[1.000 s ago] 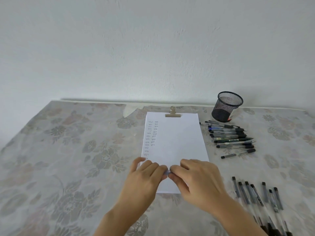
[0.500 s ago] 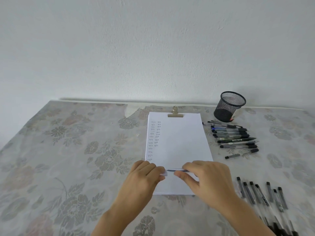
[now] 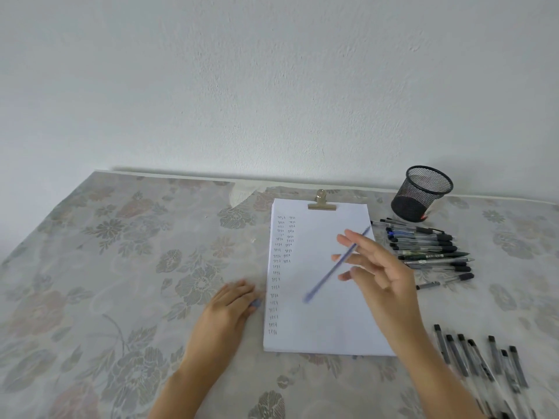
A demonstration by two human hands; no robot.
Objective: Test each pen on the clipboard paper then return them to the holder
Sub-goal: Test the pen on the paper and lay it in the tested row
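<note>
**Q:** Pen position?
**A:** The blue pen (image 3: 320, 284) is slanted above the clipboard paper (image 3: 317, 328). The right hand (image 3: 384, 273) pinches it, other fingers spread. It is blurred.

**Q:** Left hand?
**A:** The left hand (image 3: 230, 309) rests on the table (image 3: 106, 267) beside the paper's left edge, fingers curled on a small blue cap (image 3: 256, 303). The mesh holder (image 3: 422, 195) stands back right, near the loose pens (image 3: 429, 249).

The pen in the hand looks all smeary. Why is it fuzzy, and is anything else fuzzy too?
In the head view the blue pen is a long streak, likely motion blur from a quick swing in the right hand. The left hand, pinching a small cap, looks soft too. The mesh holder and the writing on the paper are sharp.
</note>
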